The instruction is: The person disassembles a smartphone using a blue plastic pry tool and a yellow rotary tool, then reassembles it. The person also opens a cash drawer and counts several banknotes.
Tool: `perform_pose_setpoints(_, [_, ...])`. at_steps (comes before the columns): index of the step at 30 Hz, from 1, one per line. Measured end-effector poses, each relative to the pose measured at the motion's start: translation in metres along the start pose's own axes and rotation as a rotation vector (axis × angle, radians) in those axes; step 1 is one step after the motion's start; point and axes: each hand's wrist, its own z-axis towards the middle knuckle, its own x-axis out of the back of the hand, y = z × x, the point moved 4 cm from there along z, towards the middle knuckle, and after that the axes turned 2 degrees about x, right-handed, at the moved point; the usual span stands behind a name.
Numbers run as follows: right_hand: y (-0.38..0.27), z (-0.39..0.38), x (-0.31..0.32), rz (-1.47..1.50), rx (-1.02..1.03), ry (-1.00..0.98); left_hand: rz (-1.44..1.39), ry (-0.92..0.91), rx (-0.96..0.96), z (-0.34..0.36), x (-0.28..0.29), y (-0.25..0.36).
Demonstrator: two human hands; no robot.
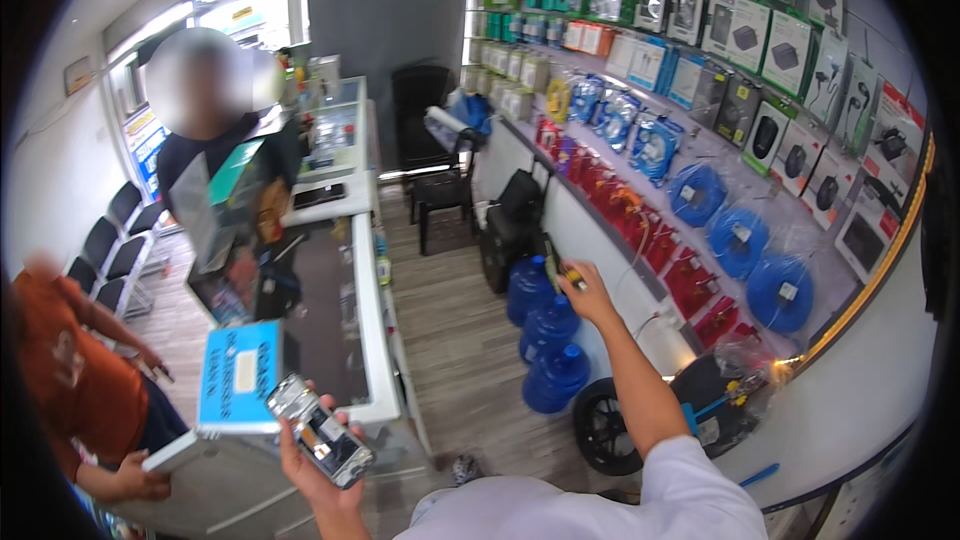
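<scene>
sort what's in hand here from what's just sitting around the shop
In hand:
- phone, held in the left hand
- small yellow and dark item, at the right hand by the wall rack

Lying about:
- blue water jugs on the floor
- black wheel
- blue box on the glass counter
- black chair

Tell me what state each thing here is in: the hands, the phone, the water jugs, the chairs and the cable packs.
Left hand: palm up, holding the phone.
Phone: lying flat in the left hand, slightly tilted.
Right hand: reaching to the wall display, pinching a small yellow item.
Blue water jugs: upright on the floor, close together.
Waiting chairs: unoccupied, in a row.
Blue cable packs: hanging on the wall.
</scene>
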Motion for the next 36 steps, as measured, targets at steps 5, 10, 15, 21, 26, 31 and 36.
perform_pose_setpoints(5, [-0.028,0.205,0.047,-0.123,0.304,-0.009,0.027,-0.035,-0.104,0.065,-0.039,-0.032])
perform_pose_setpoints(10, [-0.028,0.319,0.074,-0.204,0.432,0.067,0.074,-0.077,-0.195,0.097,-0.041,-0.041])
perform_pose_setpoints(15, [-0.033,0.321,0.022,0.353,0.097,-0.207,0.041,0.041,-0.364,0.096,-0.066,-0.067])
perform_pose_setpoints(21, [-0.058,0.145,-0.105,0.904,-0.303,-1.025,-0.075,0.239,-0.688,0.043,-0.105,-0.12])
perform_pose_setpoints(26, [-0.099,0.046,-0.094,1.447,-0.971,-0.813,0.025,0.286,-0.941,-0.089,-0.119,-0.122])
perform_pose_setpoints(31, [-0.192,0.068,-0.054,1.492,-0.637,-0.864,-0.027,0.35,-1.181,-0.21,-0.103,-0.115])
perform_pose_setpoints(36, [-0.296,0.036,-0.026,1.719,-0.354,-1.423,-0.057,0.34,-1.253,-0.274,-0.077,-0.092])
